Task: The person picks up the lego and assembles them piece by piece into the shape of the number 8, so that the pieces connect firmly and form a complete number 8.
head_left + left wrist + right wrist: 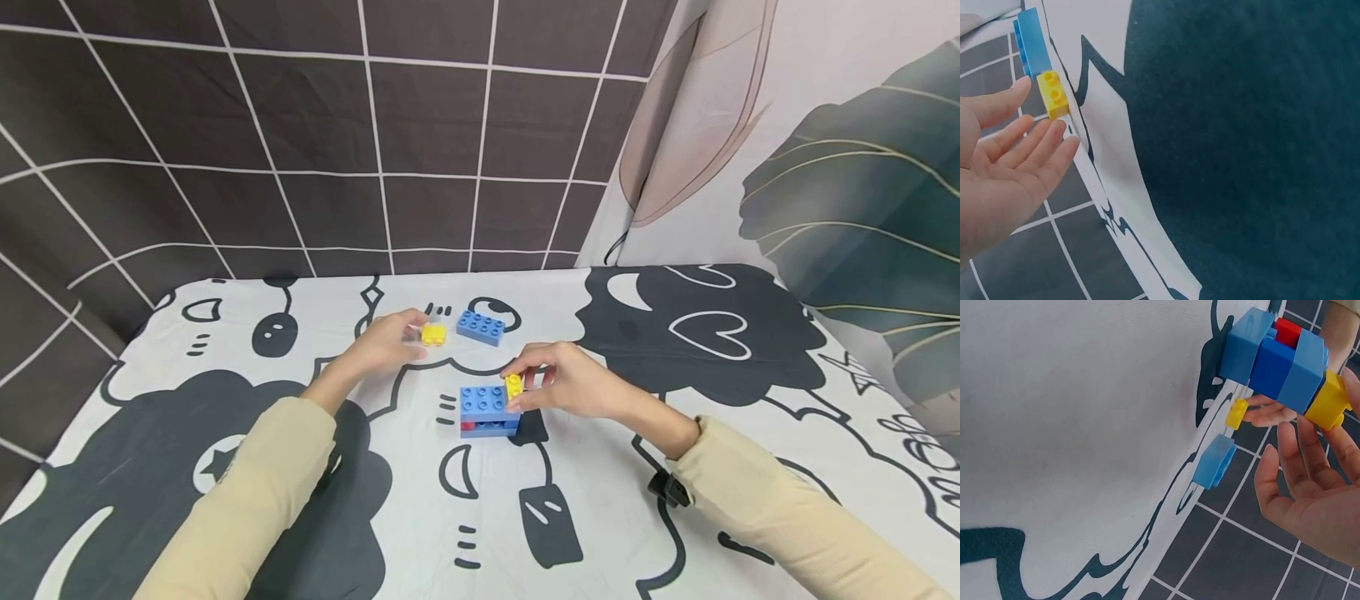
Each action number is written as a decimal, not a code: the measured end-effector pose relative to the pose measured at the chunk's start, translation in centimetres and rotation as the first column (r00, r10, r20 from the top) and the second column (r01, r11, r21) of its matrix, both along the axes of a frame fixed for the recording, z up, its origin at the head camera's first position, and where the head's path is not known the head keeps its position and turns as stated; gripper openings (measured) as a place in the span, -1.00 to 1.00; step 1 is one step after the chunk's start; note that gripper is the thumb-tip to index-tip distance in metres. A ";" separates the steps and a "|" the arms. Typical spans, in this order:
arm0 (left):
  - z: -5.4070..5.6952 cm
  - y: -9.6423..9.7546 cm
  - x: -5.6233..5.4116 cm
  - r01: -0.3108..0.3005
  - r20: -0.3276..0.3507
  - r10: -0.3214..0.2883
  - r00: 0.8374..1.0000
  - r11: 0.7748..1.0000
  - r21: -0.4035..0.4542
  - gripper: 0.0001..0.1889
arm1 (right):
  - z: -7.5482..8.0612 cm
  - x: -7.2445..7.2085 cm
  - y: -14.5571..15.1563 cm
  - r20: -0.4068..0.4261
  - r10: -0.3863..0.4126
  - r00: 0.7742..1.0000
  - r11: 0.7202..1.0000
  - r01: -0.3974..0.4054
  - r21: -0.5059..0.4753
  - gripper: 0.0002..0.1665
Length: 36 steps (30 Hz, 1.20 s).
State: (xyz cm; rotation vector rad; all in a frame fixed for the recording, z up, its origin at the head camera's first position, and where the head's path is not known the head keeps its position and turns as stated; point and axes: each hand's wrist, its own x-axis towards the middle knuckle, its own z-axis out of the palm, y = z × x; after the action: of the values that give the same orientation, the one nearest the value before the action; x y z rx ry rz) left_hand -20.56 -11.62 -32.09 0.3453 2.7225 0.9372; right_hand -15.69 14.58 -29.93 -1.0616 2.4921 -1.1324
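At the left, the left hand [384,340] reaches over the patterned cloth [420,542] with its thumb and fingers held apart. It holds nothing; the loose yellow brick [433,336] lies just beside its fingertips, and whether they touch it I cannot tell. Next to the right, the loose blue brick [480,328] lies on the cloth, near this yellow one. Nearer to the person stands the stack [482,413], of blue bricks with a red piece [1288,332] in its middle layer. On its top, at the right end, is the upper yellow brick [513,387], which the right hand [573,380] pinches between thumb and fingers.

The step in hand seems to be the fitting of this brick. I cannot tell if it sits fully, so the next move probably calls for a straight press downward, with the stack kept steady.
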 end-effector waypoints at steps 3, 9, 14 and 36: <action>-0.1 -0.2 0.0 0.005 0.002 -0.005 1.000 1.000 0.000 -0.49 | -0.1 0.0 0.0 -0.002 0.002 1.000 1.000 -0.002 -0.001 -0.55; -0.3 -0.5 0.0 0.017 0.001 -0.017 1.000 1.000 0.025 -0.56 | 0.0 0.0 0.0 -0.014 0.001 1.000 1.000 -0.001 -0.005 -0.55; -0.3 -0.6 0.2 0.031 -0.004 -0.031 1.000 0.998 0.055 -0.65 | 0.0 -0.1 0.0 -0.013 -0.002 1.000 1.000 0.002 -0.005 -0.55; -1.0 1.1 -0.8 -0.005 -0.017 0.006 1.000 0.999 0.044 -0.53 | 0.0 -0.1 0.0 -0.006 0.001 1.000 1.000 -0.001 -0.023 -0.54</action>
State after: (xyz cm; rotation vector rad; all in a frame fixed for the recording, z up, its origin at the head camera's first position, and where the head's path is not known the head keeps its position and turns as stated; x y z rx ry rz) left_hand -21.35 -10.50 -33.07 0.3559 2.7230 1.0014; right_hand -15.75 14.56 -29.97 -1.0737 2.4885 -1.1616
